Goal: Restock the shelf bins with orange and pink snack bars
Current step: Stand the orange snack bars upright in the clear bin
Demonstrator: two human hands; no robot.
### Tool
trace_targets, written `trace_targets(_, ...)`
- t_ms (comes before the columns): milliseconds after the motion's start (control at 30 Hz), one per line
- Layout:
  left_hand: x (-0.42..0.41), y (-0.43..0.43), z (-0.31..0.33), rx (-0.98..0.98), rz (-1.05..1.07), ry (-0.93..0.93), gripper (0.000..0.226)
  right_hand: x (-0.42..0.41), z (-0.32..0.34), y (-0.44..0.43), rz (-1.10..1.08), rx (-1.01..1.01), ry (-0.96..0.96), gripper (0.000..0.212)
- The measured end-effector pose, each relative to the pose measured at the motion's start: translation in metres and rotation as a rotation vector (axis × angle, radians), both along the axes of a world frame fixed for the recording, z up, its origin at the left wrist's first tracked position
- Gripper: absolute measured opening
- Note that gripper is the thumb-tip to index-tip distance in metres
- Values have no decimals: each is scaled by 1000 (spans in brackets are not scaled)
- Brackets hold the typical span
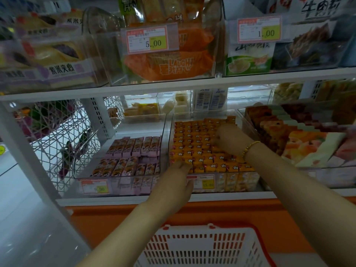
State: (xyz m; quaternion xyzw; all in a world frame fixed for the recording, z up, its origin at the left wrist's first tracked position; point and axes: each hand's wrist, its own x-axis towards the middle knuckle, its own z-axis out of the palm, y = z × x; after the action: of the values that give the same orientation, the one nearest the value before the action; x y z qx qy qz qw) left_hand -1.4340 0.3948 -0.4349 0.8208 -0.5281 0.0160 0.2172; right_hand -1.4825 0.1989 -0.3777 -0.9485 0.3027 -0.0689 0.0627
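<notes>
A clear bin (227, 180) on the lower shelf is packed with rows of orange snack bars (194, 143). Left of it, another clear bin (90, 179) holds pink snack bars (133, 149) in two rows. My left hand (178, 182) rests at the front edge of the orange bin, its fingers lying on the front row of bars. My right hand (229, 140), with a bead bracelet on the wrist, reaches over the middle of the orange bars, fingers curled down onto them; whether it grips one is hidden.
A white and red shopping basket (200, 247) sits below my arms at the bottom. A bin of cake slices (292, 135) stands to the right. A white wire basket (57, 135) is at the left. The upper shelf (173, 87) overhangs with packaged snacks.
</notes>
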Motion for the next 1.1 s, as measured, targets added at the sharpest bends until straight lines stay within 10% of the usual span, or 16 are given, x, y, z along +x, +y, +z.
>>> trace_targets(433, 8, 0, -3, -7, -23, -9, 44, -17, -15, -30, 205, -28, 146, 27)
trace_targets(1100, 6, 1, -1, -58, -9, 34, 43, -42, 14, -22, 276, -216, -276, 22)
